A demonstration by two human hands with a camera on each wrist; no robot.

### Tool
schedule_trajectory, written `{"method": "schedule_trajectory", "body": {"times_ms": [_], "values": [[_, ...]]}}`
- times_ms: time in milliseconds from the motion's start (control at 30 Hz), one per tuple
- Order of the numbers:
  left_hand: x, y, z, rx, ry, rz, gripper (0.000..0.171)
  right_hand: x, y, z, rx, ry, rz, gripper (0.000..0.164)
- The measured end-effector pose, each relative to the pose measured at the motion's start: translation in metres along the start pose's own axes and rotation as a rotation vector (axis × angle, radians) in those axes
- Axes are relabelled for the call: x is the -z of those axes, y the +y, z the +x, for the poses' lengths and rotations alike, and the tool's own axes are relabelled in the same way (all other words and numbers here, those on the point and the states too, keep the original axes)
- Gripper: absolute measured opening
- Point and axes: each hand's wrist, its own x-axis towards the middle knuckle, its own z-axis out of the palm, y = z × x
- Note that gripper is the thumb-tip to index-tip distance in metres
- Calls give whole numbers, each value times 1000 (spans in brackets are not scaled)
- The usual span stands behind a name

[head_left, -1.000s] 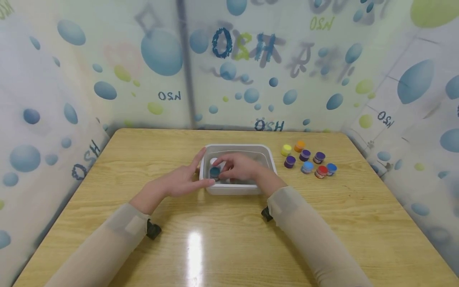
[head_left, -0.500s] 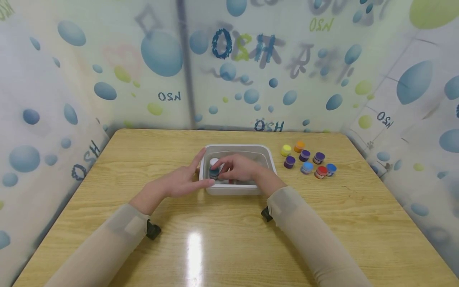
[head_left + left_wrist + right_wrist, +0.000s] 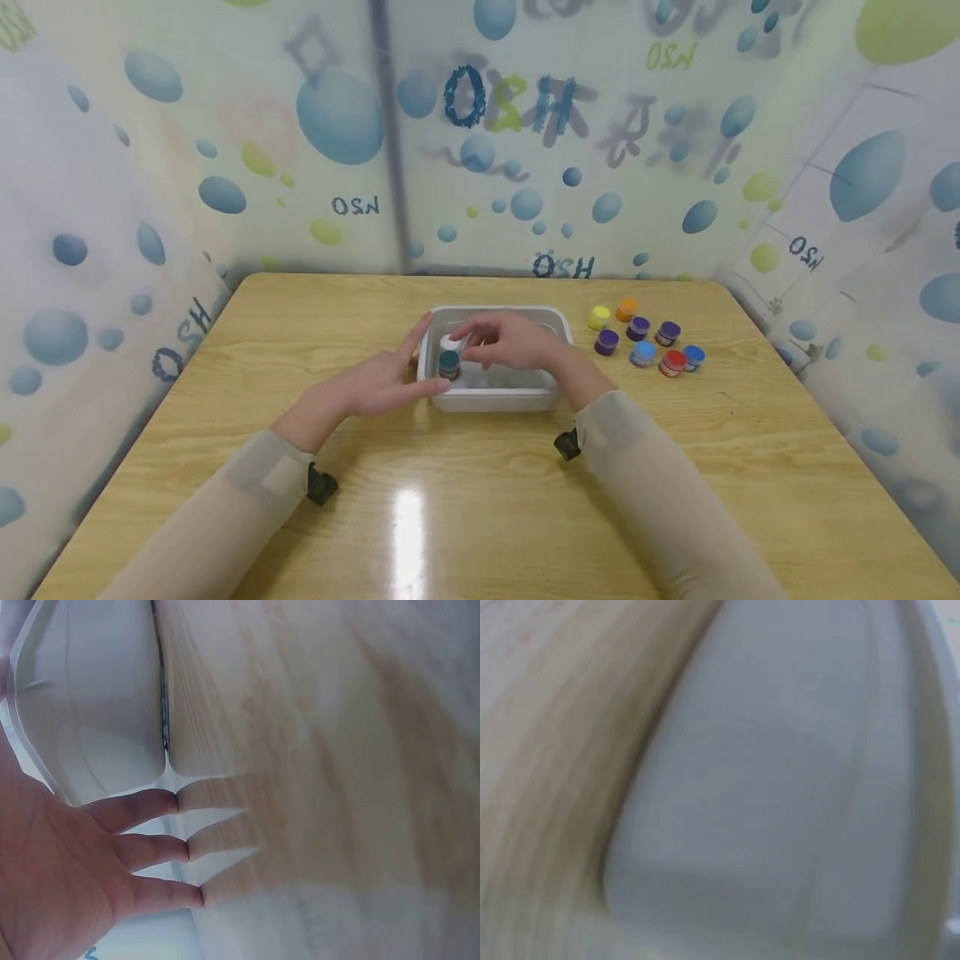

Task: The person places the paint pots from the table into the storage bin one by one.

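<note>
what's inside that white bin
A dark teal jar and a white item behind it. The right hand covers part of the bin; anything beneath is unseen.

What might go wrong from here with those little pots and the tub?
The right hand's grip is very near the teal jar and the white-topped item in the tub; a careless move might tip one. The left hand's grip is spread at the tub's left end; a push could slide it. Outside the tub, the red jar and blue jar stand close together, so reaching for one might bump the other.
</note>
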Motion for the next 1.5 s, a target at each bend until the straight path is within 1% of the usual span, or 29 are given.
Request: {"method": "schedule_trajectory", "body": {"times_ms": [133,267,433,533,767,967,1100,1200,1333,1500], "values": [[0,-1,-2,1,6,2,114,12,-2,-16,19,68,-8,37],[0,-2,-3,-9,10,1,114,27,2,-41,10,145,7,34],[0,-3,-3,-26,21,5,114,47,15,-78,-64,230,-4,30],[0,-3,-3,-27,21,7,115,58,27,-99,-107,268,-21,32],[0,-3,-3,-19,17,1,116,75,59,-149,-147,349,-14,35],[-1,-1,-2,-13,14,-5,117,89,95,-190,-255,404,-1,41],[-1,0,-1,-15,10,-9,117,98,116,-215,-296,430,-19,44],[0,-1,-1,-18,8,-7,117,104,131,-226,-345,434,-45,49],[0,-1,-1,-14,7,-6,116,111,146,-235,-412,421,-67,56],[0,-2,-1,-13,10,-4,116,117,156,-242,-443,406,-75,60]]}}
